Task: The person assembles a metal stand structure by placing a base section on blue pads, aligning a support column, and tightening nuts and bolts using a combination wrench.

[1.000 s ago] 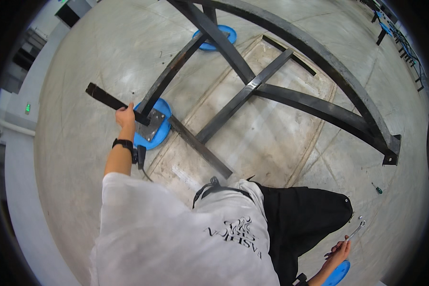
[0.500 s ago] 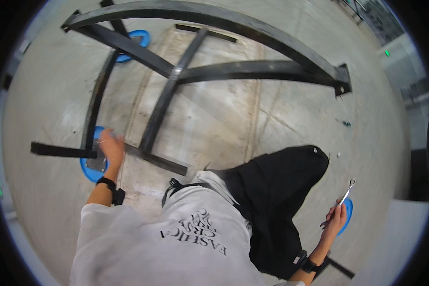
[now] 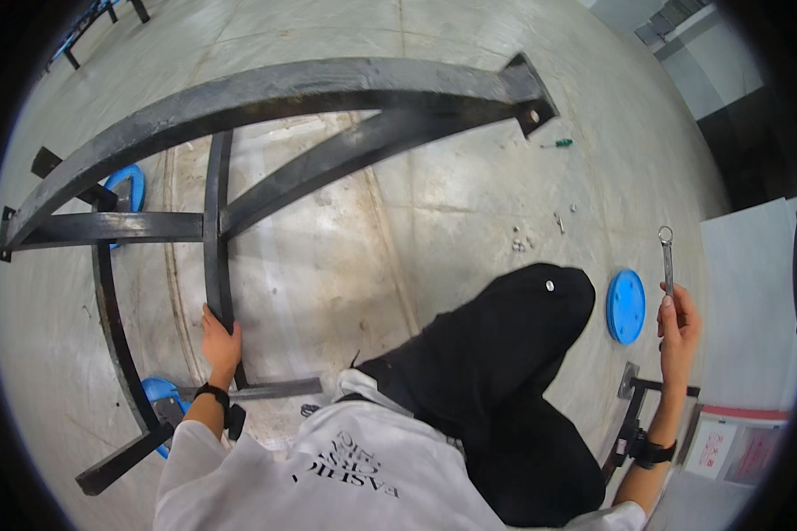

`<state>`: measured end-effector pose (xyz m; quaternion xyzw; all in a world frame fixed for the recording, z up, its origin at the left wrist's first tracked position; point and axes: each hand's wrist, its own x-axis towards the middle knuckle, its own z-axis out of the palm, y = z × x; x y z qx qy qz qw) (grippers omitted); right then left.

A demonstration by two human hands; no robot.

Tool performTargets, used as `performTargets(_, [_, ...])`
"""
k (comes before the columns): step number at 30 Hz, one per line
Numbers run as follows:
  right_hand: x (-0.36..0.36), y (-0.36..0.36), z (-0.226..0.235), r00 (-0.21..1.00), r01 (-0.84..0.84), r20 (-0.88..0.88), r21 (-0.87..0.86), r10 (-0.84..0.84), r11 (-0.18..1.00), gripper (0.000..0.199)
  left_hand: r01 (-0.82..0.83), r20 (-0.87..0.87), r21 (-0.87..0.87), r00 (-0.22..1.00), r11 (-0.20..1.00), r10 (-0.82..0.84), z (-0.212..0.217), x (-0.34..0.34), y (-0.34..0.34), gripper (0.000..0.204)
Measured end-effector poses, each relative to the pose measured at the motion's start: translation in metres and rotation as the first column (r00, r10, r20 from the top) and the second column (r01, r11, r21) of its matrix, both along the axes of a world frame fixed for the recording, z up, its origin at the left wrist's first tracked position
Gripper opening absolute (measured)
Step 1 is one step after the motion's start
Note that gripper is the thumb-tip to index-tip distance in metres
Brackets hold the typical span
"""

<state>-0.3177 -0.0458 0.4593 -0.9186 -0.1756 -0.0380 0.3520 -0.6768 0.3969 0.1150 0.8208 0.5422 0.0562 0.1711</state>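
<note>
My left hand (image 3: 221, 345) grips the upright bar of a black metal frame (image 3: 217, 195), thumb on one side and fingers on the other. The frame has a long curved beam, crossing bars and end plates with holes. Raised at the right, my right hand (image 3: 679, 332) is closed round a metal wrench (image 3: 668, 261), its ring end pointing up. Just left of that hand lies a blue round disc (image 3: 625, 306). Under the frame's left side, parts of two more blue discs show, one at the far bar (image 3: 135, 181) and one near my left wrist (image 3: 161, 389).
Small hardware (image 3: 522, 243) is scattered on the concrete floor beyond my knee, with a green-handled screwdriver (image 3: 562, 142) farther off. A smaller black metal frame (image 3: 630, 416) stands by my right forearm. A white panel (image 3: 748, 301) borders the right side.
My left hand has moved from the blue disc to the frame's upright bar. My right hand has lifted the wrench upright. The view has turned, so the frame sits farther left.
</note>
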Motion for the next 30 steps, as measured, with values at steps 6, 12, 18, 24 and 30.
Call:
performTargets(6, [0.038, 0.116, -0.009, 0.987, -0.117, 0.114, 0.003, 0.116, 0.993, 0.021, -0.014, 0.012, 0.055, 1.0, 0.998, 0.013, -0.021, -0.003, 0.004, 0.071])
performTargets(12, [0.025, 0.293, -0.015, 0.836, -0.545, 0.089, 0.021, 0.541, 0.838, 0.017, -0.066, 0.0, -0.03, 0.998, 0.997, 0.066, -0.009, 0.001, 0.014, 0.069])
performTargets(18, [0.045, 0.385, -0.015, 0.828, -0.551, -0.147, -0.032, 0.541, 0.834, 0.021, -0.081, 0.075, -0.041, 0.994, 0.996, 0.084, 0.006, 0.017, 0.028, 0.07])
performTargets(24, [0.048, 0.376, -0.037, 0.839, -0.543, -0.075, -0.183, 0.539, 0.82, 0.024, -0.141, -0.05, -0.198, 0.99, 0.97, 0.133, 0.003, 0.008, 0.024, 0.071])
performTargets(30, [0.062, 0.36, -0.043, 0.831, -0.535, -0.216, -0.056, 0.513, 0.843, 0.027, -0.168, -0.051, -0.209, 0.986, 0.963, 0.161, 0.001, 0.003, 0.01, 0.068])
